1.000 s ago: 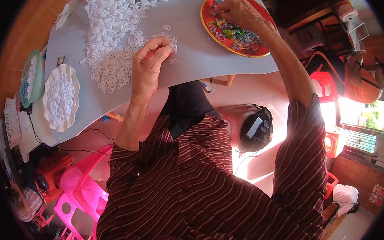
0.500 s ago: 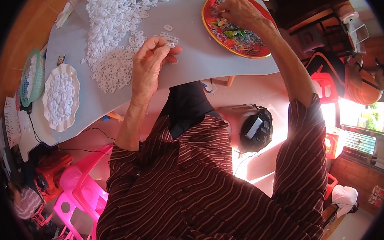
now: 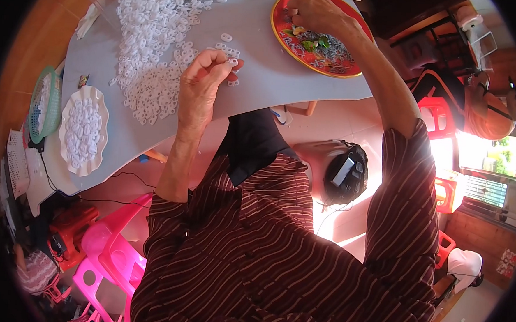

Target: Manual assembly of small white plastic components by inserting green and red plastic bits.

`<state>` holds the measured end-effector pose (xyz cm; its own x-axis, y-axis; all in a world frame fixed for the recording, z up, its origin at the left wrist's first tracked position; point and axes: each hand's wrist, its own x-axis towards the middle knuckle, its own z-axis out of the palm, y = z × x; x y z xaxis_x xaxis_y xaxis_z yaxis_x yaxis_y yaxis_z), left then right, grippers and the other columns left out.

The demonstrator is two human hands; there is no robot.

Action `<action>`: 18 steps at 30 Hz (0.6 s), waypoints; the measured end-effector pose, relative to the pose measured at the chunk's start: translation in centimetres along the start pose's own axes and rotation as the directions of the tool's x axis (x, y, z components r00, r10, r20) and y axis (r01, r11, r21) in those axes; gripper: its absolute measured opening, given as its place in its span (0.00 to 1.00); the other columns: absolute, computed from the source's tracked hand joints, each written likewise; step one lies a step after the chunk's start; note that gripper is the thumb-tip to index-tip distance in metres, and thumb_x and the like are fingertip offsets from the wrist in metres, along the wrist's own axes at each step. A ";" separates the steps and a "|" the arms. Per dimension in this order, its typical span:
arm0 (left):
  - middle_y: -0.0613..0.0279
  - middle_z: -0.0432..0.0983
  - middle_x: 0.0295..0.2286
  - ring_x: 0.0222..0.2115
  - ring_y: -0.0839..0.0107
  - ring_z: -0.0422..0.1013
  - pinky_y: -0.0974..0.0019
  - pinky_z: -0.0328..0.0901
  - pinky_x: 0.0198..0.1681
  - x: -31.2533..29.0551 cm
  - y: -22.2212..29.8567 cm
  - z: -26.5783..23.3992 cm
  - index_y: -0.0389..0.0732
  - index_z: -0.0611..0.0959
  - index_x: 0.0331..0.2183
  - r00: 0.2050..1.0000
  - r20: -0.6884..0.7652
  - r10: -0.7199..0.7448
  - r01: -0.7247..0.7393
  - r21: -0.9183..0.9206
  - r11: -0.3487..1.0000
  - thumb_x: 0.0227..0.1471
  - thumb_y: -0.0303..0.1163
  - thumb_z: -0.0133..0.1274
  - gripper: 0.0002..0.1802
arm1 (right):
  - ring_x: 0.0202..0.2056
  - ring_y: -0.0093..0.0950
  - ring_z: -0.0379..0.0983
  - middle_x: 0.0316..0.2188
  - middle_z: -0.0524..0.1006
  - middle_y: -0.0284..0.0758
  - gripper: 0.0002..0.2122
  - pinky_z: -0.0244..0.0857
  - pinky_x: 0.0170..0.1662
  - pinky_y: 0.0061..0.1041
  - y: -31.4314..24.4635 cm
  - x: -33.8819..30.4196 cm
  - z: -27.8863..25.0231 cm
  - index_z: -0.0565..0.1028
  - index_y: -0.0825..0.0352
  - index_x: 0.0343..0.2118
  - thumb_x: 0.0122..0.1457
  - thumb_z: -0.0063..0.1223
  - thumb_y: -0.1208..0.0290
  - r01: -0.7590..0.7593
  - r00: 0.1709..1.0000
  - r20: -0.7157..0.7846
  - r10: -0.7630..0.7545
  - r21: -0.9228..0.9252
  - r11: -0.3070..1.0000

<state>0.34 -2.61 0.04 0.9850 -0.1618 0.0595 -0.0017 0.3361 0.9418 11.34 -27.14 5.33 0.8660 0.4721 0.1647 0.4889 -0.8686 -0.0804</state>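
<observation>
My left hand [image 3: 200,91] is closed above the table's near edge. Its thumb and fingertips pinch a small white oval plastic piece [image 3: 233,62] with a hole. Just beyond it a few similar loose pieces lie on the grey table [image 3: 253,38]. My right hand [image 3: 319,14] reaches over a round red tray [image 3: 345,74] with a gold rim, fingers bent down together at its far left part. Small, thin grey metal bits [image 3: 333,54] are scattered across the tray, with a green and yellow item [image 3: 315,44] among them. What my right fingertips hold, if anything, is hidden.
A big heap of white oval pieces [image 3: 142,32] covers the table's left part. Further left stand a scalloped white dish [image 3: 103,115] of such pieces and a green basket [image 3: 52,106]. Below are a pink chair [image 3: 111,241] and a black bag [image 3: 356,186]. A person in orange [image 3: 485,109] sits right.
My right hand has shifted slightly left and away over the tray, its fingers lower among the bits. The left hand stays nearly in place, still pinching the white piece.
</observation>
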 end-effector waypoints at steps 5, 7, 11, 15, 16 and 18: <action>0.63 0.73 0.27 0.31 0.72 0.72 0.69 0.67 0.34 0.0 0.1 0.0 0.35 0.76 0.30 1.000 0.002 0.019 -0.019 -0.043 0.999 0.49 0.22 0.49 0.03 | 0.28 0.37 0.74 0.23 0.76 0.43 0.06 0.68 0.33 0.33 -0.2 -0.9 -1.5 0.77 0.70 0.24 0.41 0.56 0.76 -0.035 0.996 0.081 0.028 0.082 0.996; 0.65 0.71 0.26 0.31 0.74 0.72 0.70 0.66 0.33 0.0 0.0 0.0 0.36 0.76 0.28 1.000 -0.001 0.019 -0.019 -0.043 0.999 0.49 0.21 0.49 0.01 | 0.28 0.35 0.74 0.23 0.76 0.42 0.07 0.68 0.33 0.32 0.1 -1.0 -1.6 0.77 0.70 0.25 0.40 0.57 0.76 -0.037 0.996 0.085 0.029 0.099 0.994; 0.68 0.69 0.25 0.29 0.75 0.71 0.71 0.65 0.32 -0.2 -0.1 0.1 0.35 0.75 0.27 1.000 -0.019 0.015 -0.016 -0.062 0.998 0.49 0.20 0.49 0.01 | 0.26 0.33 0.74 0.22 0.76 0.42 0.07 0.67 0.30 0.31 0.5 -1.0 -1.4 0.77 0.70 0.25 0.40 0.57 0.77 -0.038 0.999 0.018 0.036 0.161 0.986; 0.66 0.70 0.27 0.30 0.73 0.72 0.69 0.66 0.34 -0.2 -0.4 -0.3 0.35 0.76 0.30 1.000 0.012 0.022 -0.022 -0.044 0.999 0.49 0.21 0.48 0.03 | 0.24 0.32 0.73 0.21 0.76 0.41 0.06 0.66 0.28 0.30 0.7 -0.9 -0.9 0.76 0.69 0.24 0.39 0.56 0.77 -0.029 0.998 -0.049 0.041 0.228 0.973; 0.67 0.69 0.26 0.30 0.74 0.72 0.71 0.66 0.33 -0.2 -0.2 -0.1 0.35 0.75 0.29 1.000 -0.003 0.016 -0.016 -0.039 0.999 0.49 0.21 0.48 0.02 | 0.24 0.32 0.73 0.21 0.76 0.41 0.06 0.66 0.27 0.29 0.7 -0.9 -0.7 0.76 0.69 0.24 0.39 0.56 0.77 -0.025 0.997 -0.065 0.042 0.247 0.969; 0.68 0.69 0.25 0.29 0.75 0.72 0.73 0.65 0.32 -0.1 0.1 0.1 0.35 0.75 0.27 1.000 -0.016 0.008 -0.008 -0.032 0.999 0.48 0.20 0.48 0.02 | 0.23 0.31 0.72 0.20 0.76 0.40 0.06 0.66 0.26 0.29 0.6 -1.0 -0.6 0.76 0.69 0.24 0.39 0.56 0.78 -0.021 0.994 -0.099 0.050 0.282 0.959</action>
<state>0.24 -2.68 0.12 0.9876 -0.1446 0.0616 -0.0042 0.3675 0.9300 10.71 -28.25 5.70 0.8749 0.4106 0.2569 0.4808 -0.8005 -0.3578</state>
